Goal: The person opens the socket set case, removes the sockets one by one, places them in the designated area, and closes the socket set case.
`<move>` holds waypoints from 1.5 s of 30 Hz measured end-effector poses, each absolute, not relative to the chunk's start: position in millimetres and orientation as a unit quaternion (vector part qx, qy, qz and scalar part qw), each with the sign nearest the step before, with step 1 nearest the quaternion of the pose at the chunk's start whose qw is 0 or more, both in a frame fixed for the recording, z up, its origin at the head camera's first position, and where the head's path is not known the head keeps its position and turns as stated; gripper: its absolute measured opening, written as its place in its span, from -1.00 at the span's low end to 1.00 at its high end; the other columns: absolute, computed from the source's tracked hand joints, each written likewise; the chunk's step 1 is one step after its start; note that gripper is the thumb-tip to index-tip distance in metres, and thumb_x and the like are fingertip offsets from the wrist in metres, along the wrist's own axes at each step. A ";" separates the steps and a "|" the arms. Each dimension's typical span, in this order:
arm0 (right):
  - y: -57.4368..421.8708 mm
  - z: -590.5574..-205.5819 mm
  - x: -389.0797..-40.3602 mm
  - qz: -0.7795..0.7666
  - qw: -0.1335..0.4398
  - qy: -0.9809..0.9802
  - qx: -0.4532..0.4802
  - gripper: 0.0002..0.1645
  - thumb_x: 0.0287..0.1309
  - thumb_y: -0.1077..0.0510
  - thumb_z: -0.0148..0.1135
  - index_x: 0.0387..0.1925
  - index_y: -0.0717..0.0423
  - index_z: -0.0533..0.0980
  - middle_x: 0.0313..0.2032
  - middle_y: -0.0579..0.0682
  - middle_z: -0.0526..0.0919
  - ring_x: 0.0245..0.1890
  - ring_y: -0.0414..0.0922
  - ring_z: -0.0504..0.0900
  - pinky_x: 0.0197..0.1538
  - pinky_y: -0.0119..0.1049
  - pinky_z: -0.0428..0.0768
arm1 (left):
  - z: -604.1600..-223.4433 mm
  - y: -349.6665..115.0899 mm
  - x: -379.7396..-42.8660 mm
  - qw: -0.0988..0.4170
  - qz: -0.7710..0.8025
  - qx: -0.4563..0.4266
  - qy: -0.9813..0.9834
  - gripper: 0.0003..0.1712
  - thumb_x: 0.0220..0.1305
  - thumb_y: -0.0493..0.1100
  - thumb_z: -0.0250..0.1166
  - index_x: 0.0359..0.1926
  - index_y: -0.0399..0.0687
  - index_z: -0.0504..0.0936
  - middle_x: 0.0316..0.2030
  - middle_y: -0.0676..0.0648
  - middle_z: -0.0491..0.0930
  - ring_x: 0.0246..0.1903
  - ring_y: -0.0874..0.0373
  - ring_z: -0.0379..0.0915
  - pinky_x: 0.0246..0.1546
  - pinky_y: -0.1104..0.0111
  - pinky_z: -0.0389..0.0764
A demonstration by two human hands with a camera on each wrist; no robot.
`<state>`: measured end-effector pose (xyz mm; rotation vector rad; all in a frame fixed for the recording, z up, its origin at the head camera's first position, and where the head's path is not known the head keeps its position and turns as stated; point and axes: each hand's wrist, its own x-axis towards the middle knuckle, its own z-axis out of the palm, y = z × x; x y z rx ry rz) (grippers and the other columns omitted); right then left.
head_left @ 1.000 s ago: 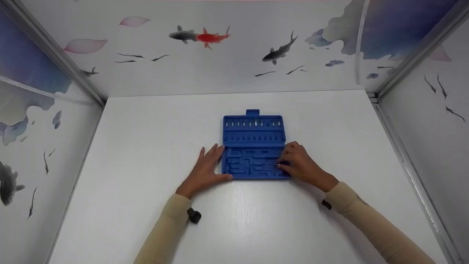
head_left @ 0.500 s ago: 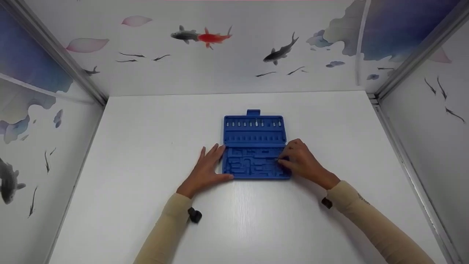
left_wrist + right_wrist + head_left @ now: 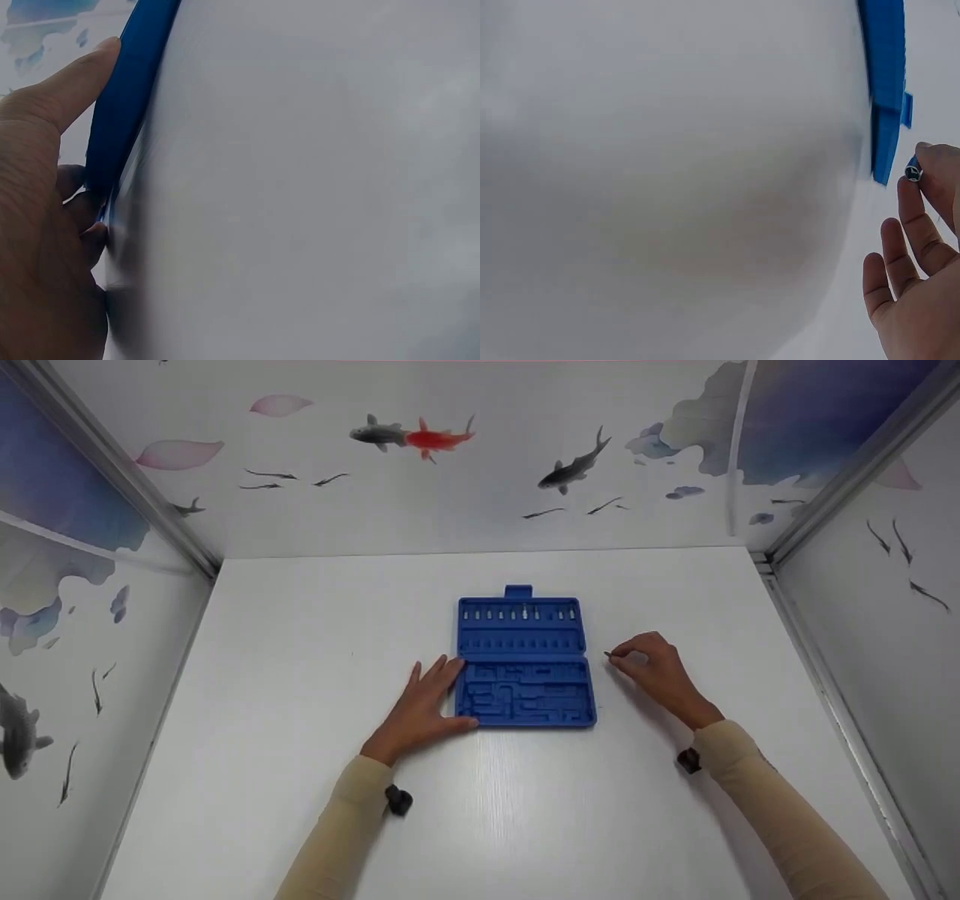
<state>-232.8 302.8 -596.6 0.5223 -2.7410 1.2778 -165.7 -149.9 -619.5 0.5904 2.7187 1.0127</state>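
Nearest, L sleeve [image 3: 330,825] and R sleeve [image 3: 784,802] slant in over the white table [image 3: 495,825], a small dark device under each cuff. L hand [image 3: 420,705] lies w/ fingers spread, not gripping: thumb on the near L corner of the blue case [image 3: 536,726], fingertips at its L side, so prob just steadying it. R hand [image 3: 660,671] is off to the R of the case, clear of it, wrist bent in twd the L; thumb + index pinched on a small piece [image 3: 913,173] w/ a shiny rim, other fingers loosely bent, nothing else held. Piece sits at the R fingertips, near the case's hinge line but apart from it; exact type too small to tell. Step in hand looks like handling one small piece at a time while L keeps the case still; next move, I'd judge, calls for a firm pinch + careful aim, as the piece could easily slip. Case is open flat btwn the hands, moulded tray nearest; beyond both hands, the upper half w/ a row of silvery bits [image 3: 489,615], then the latch tab [image 3: 518,592], then the back wall [image 3: 465,521] w/ painted fish
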 end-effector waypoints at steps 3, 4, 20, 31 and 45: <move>310.8 -601.4 -234.0 0.423 0.032 -0.891 0.165 -0.91 0.37 0.32 0.52 -0.13 0.20 0.82 -0.12 0.10 0.77 0.04 0.02 0.57 0.13 -0.15 0.47 | -617.1 -149.7 -165.6 0.093 0.331 0.195 0.919 0.37 0.25 0.54 0.45 0.80 0.02 0.04 0.76 -0.05 0.05 0.76 0.05 -0.23 0.74 0.06 -0.44; 312.6 -602.7 -234.4 0.424 0.030 -0.890 0.166 -0.91 0.38 0.32 0.51 -0.12 0.21 0.81 -0.11 0.12 0.76 0.04 0.03 0.57 0.12 -0.17 0.47 | -616.4 -149.7 -165.6 0.092 0.329 0.195 0.920 0.37 0.25 0.53 0.45 0.80 0.01 0.04 0.75 -0.05 0.06 0.76 0.04 -0.22 0.75 0.05 -0.43; 322.6 -606.7 -253.3 0.364 -0.005 -0.916 0.168 -0.88 0.43 0.27 0.48 -0.08 0.19 0.83 -0.11 0.10 0.76 0.03 0.07 0.53 0.17 -0.03 0.44 | -617.8 -157.7 -158.9 0.092 0.336 0.197 0.917 0.37 0.27 0.51 0.46 0.81 0.00 0.02 0.76 -0.07 0.02 0.77 0.00 -0.23 0.75 0.05 -0.42; 307.1 -590.7 -277.7 0.396 -0.038 -0.903 0.160 -0.80 0.48 0.17 0.45 -0.02 0.23 0.80 0.00 0.18 0.73 0.17 0.15 0.50 0.31 0.11 0.43 | -621.6 -159.3 -154.5 0.102 0.362 0.159 0.913 0.38 0.20 0.53 0.49 0.82 0.21 0.01 0.78 -0.09 -0.08 0.77 -0.08 -0.34 0.75 0.00 -0.37; 255.1 -585.1 -314.0 0.380 -0.019 -0.895 0.232 -0.76 0.44 0.25 0.47 0.05 0.30 0.77 0.04 0.24 0.76 0.18 0.21 0.53 0.37 0.19 0.43 | -621.9 -158.1 -152.7 0.109 0.364 0.133 0.915 0.39 0.16 0.60 0.47 0.82 0.35 -0.03 0.79 -0.07 -0.12 0.77 -0.20 -0.45 0.74 -0.14 -0.28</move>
